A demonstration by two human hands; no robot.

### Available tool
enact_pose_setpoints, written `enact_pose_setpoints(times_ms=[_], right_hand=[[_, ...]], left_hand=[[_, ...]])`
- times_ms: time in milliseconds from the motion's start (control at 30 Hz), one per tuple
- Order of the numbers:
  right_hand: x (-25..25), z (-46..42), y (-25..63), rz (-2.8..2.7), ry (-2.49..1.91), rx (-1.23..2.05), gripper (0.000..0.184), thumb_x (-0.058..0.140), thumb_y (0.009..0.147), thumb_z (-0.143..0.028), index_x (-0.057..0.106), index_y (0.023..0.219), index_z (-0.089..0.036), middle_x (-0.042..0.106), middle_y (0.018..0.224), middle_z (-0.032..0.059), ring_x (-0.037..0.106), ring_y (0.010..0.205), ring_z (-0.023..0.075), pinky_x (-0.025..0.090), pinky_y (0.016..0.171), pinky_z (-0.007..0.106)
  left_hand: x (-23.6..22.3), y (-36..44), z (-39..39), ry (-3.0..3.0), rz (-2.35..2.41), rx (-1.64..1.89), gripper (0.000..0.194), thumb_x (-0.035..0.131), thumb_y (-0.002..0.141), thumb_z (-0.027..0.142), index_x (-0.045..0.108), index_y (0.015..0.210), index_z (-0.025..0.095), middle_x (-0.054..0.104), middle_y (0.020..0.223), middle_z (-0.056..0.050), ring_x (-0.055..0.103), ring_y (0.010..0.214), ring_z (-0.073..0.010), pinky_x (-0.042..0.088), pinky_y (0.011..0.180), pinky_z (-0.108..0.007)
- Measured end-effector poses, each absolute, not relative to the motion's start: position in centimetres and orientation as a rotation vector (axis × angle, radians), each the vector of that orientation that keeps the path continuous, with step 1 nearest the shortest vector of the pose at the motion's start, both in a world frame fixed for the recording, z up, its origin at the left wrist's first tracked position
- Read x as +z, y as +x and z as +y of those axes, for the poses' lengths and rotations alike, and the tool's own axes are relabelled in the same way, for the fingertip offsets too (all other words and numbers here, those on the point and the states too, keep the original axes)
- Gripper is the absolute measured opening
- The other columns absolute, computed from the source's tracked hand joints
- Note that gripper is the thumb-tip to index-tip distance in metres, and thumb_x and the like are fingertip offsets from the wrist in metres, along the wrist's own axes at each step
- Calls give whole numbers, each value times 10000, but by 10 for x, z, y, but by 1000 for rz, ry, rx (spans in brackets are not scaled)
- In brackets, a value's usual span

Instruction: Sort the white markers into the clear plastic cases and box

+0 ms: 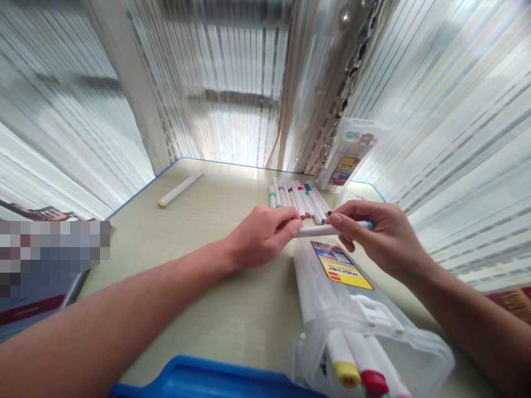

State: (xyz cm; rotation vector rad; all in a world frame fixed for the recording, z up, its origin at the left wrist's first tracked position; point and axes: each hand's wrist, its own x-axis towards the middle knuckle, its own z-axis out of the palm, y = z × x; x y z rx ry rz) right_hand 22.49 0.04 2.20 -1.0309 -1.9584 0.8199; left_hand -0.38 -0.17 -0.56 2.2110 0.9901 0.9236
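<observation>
A white marker (317, 230) with a teal end lies level between my two hands. My left hand (265, 235) is closed round its left end, and that end is hidden by the fingers. Thumb and fingers of my right hand (375, 235) pinch it near the teal end. Just below sits a clear plastic marker case (305, 287) with a yellow label, lying on the table with its mouth facing me. Several white markers with yellow, red and other coloured ends (346, 367) show in that mouth. Behind my hands, several markers (294, 196) lie side by side in a row.
One yellow-ended marker (180, 189) lies apart at the back left of the pale table (215, 204). Another clear case (348, 155) stands upright at the back right by the curtains (232, 132). A blue plastic edge (207, 378) is at the front.
</observation>
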Motion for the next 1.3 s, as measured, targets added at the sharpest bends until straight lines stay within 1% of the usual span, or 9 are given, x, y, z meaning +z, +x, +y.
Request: enact_pose_setpoints(times_ms=[133,267,567,833,1000,1133,1300], right_hand=[[20,-1,225,-1963,-1017,833,241,693,913,-356,720,741,-189,583,491,-34,503,451,66,383,457,191],[19,-1,226,-1959,-1017,832,243,669,931,-373,741,787,-192,582,494,-31,499,455,72,391,453,192],[20,-3,224,-1905,-1024,775,207,703,910,-336,735,764,-194,586,501,-36,495,444,57,387,435,174],[20,-3,225,-1853,-1006,796,178,723,897,-329,748,777,-200,602,526,-34,517,444,56,407,437,176],[19,-5,224,-1858,-1007,683,143,734,889,-288,750,774,-205,603,526,-40,512,438,49,389,414,168],[16,-6,224,-1838,-988,608,112,763,863,-285,756,780,-210,608,541,-35,518,445,62,394,410,194],[12,-5,227,-1735,-995,683,129,783,848,-323,747,782,-218,616,574,-19,542,473,98,418,431,248]], left_hand=[[-5,-4,-2,2213,989,927,296,439,979,295,652,843,140,577,649,12,506,598,-111,394,596,-243],[-5,-4,-2,2217,986,925,307,438,981,301,661,851,133,580,649,12,497,589,-107,379,589,-245],[-5,-4,-2,2222,974,919,313,435,990,299,641,817,138,566,641,20,485,587,-103,368,585,-244],[-7,-4,-1,2212,970,921,315,431,995,304,621,798,148,552,646,21,507,614,-110,390,610,-245],[-7,-4,-1,2214,965,924,308,433,992,301,629,811,147,560,647,20,507,609,-109,381,603,-244],[-6,-4,-1,2232,973,923,299,437,982,292,637,817,144,578,651,18,502,598,-105,370,596,-243],[-6,-4,-1,2239,970,934,318,428,987,300,628,794,148,579,644,19,491,587,-101,365,590,-237]])
